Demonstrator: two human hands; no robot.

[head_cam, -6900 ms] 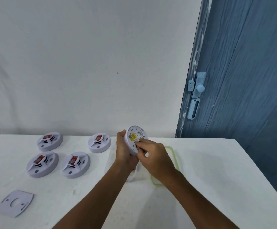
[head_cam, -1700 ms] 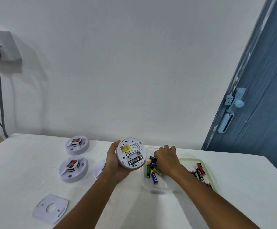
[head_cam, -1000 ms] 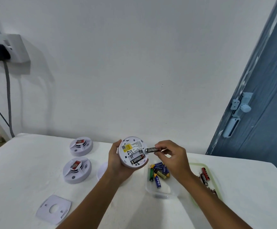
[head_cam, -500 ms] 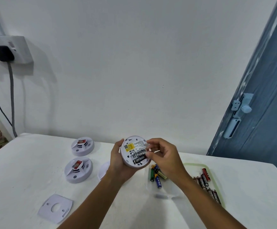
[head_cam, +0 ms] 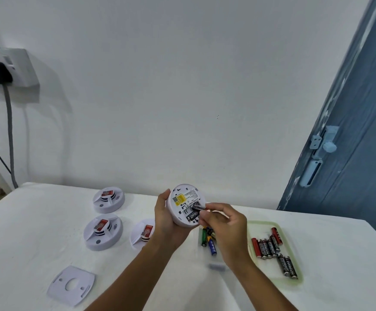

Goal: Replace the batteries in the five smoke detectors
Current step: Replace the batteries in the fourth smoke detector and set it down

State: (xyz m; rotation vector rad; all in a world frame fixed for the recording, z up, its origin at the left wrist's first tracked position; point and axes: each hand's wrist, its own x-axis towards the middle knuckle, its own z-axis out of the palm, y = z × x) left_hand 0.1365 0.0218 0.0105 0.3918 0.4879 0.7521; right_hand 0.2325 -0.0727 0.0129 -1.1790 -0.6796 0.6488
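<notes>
The right hand [head_cam: 221, 223], which a second ago held a battery [head_cam: 198, 206] clear of the smoke detector [head_cam: 185, 205], now pinches it into the upper slot while the left hand [head_cam: 164, 217] grips the casing above the table [head_cam: 25, 232], so, with a cell already in the lower slot, this unit appears nearly refitted.

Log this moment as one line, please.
step: battery insertion | left hand: holds smoke detector, back up | right hand: pinches black battery at compartment | one battery already seated

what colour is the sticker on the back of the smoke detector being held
Yellow: the sticker sits on the white smoke detector in the left hand, head view.
</notes>
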